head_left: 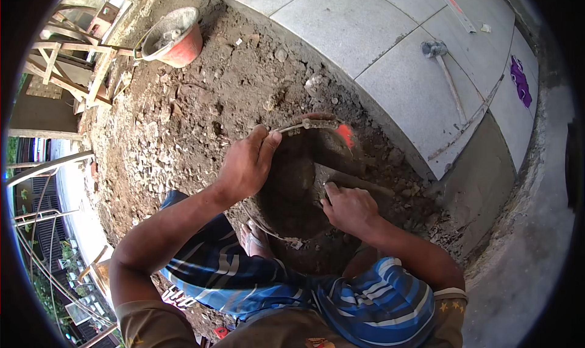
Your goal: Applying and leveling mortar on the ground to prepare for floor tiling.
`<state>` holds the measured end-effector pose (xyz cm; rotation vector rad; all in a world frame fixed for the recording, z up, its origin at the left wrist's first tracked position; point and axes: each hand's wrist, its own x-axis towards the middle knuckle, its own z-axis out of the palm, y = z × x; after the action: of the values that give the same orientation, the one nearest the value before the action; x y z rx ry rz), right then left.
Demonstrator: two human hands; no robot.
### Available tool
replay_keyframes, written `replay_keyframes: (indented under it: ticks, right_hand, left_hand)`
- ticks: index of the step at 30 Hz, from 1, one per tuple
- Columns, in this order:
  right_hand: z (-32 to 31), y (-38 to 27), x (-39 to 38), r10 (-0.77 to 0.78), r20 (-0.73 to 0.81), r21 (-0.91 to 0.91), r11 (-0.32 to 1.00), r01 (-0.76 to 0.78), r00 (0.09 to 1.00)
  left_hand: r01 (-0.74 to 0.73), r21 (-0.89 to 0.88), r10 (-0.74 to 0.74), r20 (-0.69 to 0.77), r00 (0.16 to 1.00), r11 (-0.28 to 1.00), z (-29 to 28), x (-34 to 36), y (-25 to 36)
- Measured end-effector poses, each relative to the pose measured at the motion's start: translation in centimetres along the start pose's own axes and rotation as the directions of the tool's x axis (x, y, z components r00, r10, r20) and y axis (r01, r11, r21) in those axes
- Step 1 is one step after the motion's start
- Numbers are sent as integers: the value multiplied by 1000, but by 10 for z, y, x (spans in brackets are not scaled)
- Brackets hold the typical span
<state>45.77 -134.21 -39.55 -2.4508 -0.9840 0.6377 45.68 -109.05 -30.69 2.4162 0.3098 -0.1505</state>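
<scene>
A mortar-smeared bucket (289, 211) stands tilted on the soil in front of me, its inside dark and a red patch showing by the far rim. My left hand (247, 162) is closed on the bucket's handle at the far left of the rim. Over the bucket's right side, my right hand (350, 208) is curled around a flat grey tool that looks like a trowel (320, 176). Its grip is hidden under my fingers. What lies deep in the bucket is too dark to make out.
A red bucket (183, 48) with grey mortar stands far left beside wooden frames (73, 67). To the right, pale floor tiles (347, 19) end at a raised edge. On them lie a mallet (448, 80), a metal straightedge (454, 7) and a purple cloth (521, 81). Rubble covers the ground.
</scene>
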Motion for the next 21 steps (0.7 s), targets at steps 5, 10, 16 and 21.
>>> replay_keyframes:
  ticks: [5, 10, 16, 21]
  right_hand:
    - [0, 11, -15, 6, -66, 82, 997, 0, 998]
    - [0, 23, -50, 67, -234, 254, 967, -5, 970]
    - [-1, 70, -143, 382, -251, 441, 863, -246, 889]
    - [22, 76, -231, 739, -365, 702, 618, -355, 566]
  left_hand:
    - [14, -11, -13, 48, 999, 1000, -2, 0, -9]
    - [-40, 40, 39, 36, 999, 998, 2, 11, -91]
    - [-482, 655, 593, 63, 803, 582, -27, 39, -190]
    - [-59, -215, 80, 88, 993, 975, -50, 72, -249]
